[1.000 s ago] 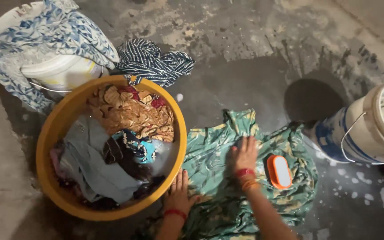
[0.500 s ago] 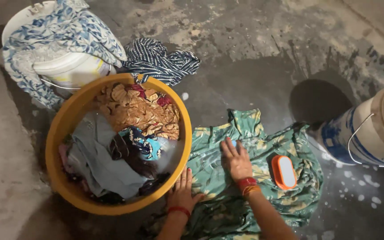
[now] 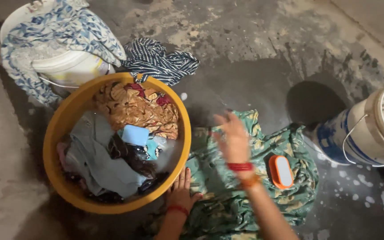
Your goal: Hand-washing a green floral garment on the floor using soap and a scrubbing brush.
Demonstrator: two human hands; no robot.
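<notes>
Our left hand (image 3: 181, 192) presses flat, fingers spread, on the green cloth (image 3: 227, 195) beside the yellow tub (image 3: 56, 133). Our right hand (image 3: 232, 138) hovers blurred and open over the cloth, holding nothing. An orange soap box (image 3: 281, 171) rests on the cloth, right of the tub.

Two white plastic buckets bear printed labels. One bucket (image 3: 370, 129) stands on the wet floor at the right edge, tilted, with a blue and white label band wrapped round its wall. The other bucket (image 3: 70, 66) stands at the upper left, behind the yellow basin (image 3: 58, 133), showing a small yellow patch of label near its right side, mostly hidden under patterned cloth.
</notes>
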